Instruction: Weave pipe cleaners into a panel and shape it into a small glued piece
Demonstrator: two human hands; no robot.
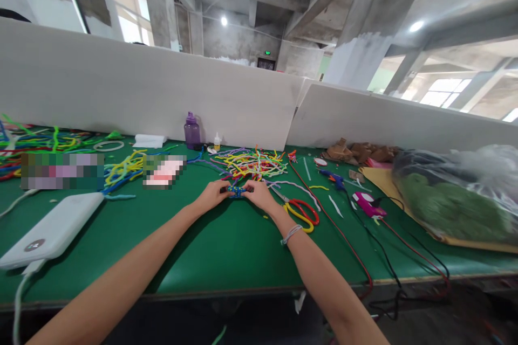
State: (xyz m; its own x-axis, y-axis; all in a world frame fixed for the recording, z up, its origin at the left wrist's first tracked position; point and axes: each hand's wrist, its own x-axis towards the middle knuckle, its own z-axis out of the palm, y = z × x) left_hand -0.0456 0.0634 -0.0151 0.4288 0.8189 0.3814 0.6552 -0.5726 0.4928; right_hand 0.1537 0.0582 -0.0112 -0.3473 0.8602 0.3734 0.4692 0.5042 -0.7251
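Note:
Between my two hands, over the middle of the green table, is a small blue and yellow braided piece (236,191). My left hand (211,196) pinches its left end with closed fingers. The right end is gripped by the fingers of my right hand (260,195), whose wrist wears a grey band. Just beyond lies a heap of colourful fuzzy stems (254,164). Scissors with red and yellow handles (302,214) rest beside my right forearm.
On the left are a white power bank (56,226) with a cable and more stems (125,167). A purple bottle (192,130) stands at the back. To the right lie a blue glue gun (334,179), a magenta device (369,205), cords and a plastic bag (453,199).

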